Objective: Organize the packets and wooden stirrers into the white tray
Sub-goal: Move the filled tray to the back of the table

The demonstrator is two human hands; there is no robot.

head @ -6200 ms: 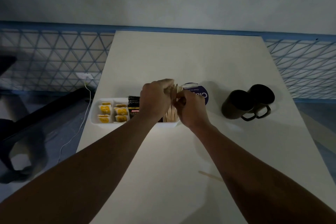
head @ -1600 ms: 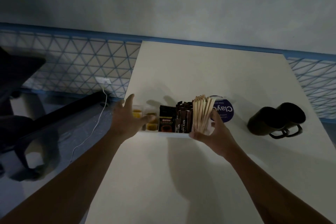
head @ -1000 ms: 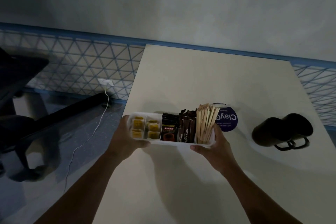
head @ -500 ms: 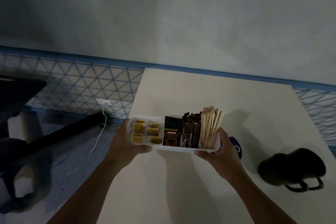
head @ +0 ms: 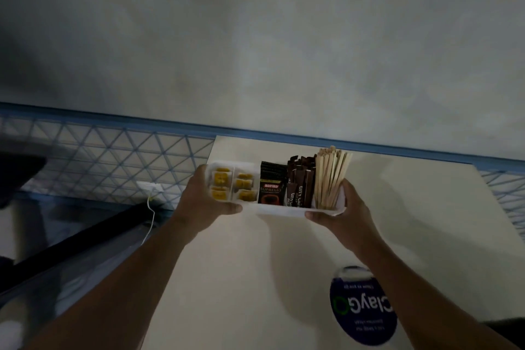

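Observation:
I hold the white tray (head: 279, 208) in the air over the far part of the table, near the wall. My left hand (head: 202, 202) grips its left end, my right hand (head: 343, 213) its right end. Yellow packets (head: 232, 186) fill the two left compartments. A black Kopiko packet (head: 272, 186) and dark brown stick packets (head: 300, 182) stand in the middle. A bundle of wooden stirrers (head: 331, 177) stands upright at the right end.
A round blue ClayGo sticker (head: 362, 307) lies on the cream table (head: 255, 278) under my right forearm. A blue lattice panel (head: 108, 162) and a white cable (head: 150, 207) are left of the table. The wall stands right behind it.
Both hands took hold of the tray, lifted it off the table and carried it away from me toward the wall. The view tilted up; the black mugs dropped out of sight.

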